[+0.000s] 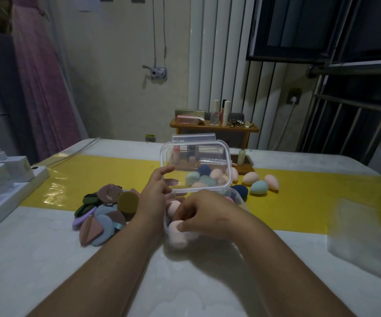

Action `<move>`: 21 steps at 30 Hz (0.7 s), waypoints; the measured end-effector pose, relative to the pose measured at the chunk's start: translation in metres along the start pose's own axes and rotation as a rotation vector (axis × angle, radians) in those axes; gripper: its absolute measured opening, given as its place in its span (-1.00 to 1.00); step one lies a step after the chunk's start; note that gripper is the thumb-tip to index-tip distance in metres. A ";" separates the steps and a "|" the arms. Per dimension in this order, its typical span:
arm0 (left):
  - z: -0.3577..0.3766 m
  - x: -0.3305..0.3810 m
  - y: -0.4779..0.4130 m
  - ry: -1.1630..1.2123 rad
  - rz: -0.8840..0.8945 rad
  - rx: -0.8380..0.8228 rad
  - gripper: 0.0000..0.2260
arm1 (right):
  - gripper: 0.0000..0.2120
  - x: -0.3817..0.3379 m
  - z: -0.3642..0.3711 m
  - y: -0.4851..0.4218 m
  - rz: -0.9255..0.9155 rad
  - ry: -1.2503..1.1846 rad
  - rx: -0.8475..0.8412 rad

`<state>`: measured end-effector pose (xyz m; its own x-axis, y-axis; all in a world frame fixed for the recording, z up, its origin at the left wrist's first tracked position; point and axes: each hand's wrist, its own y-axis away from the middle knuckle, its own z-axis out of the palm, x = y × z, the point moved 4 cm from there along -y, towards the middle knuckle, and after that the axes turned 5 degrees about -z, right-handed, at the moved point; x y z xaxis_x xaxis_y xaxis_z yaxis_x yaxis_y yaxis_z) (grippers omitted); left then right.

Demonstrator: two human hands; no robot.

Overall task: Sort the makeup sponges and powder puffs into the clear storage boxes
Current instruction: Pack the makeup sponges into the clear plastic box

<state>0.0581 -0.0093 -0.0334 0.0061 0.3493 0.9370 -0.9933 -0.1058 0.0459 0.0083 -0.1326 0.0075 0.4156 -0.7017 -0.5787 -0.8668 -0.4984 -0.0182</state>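
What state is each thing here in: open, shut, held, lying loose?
Box: open, partly filled with sponges.
Lid: raised, held by the left hand.
Pink sponge: gripped by the right hand at the box.
Puffs: piled left of the box.
Teal sponge: loose on the table.

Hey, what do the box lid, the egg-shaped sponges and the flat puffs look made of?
The box lid looks like clear rigid plastic, glossy; contents show through it. The egg-shaped sponges are probably soft foam, matte: no glare, rounded forms. The flat puffs are likely velvety fabric over padding: dull surface, thin edges.
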 end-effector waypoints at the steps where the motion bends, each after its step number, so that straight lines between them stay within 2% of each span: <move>1: 0.000 0.000 -0.001 -0.003 0.000 0.003 -0.51 | -0.88 0.000 0.001 -0.001 0.002 0.015 0.008; 11: -0.001 -0.002 -0.004 -0.016 0.005 0.005 -0.48 | -0.90 -0.001 0.004 -0.005 0.027 0.061 0.113; 21: 0.001 0.000 0.001 -0.024 0.002 -0.023 -0.50 | -0.79 -0.002 0.002 0.000 0.056 -0.009 -0.071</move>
<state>0.0577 -0.0101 -0.0327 0.0066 0.3262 0.9453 -0.9958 -0.0847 0.0362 0.0066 -0.1303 0.0065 0.3645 -0.7248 -0.5846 -0.8666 -0.4938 0.0719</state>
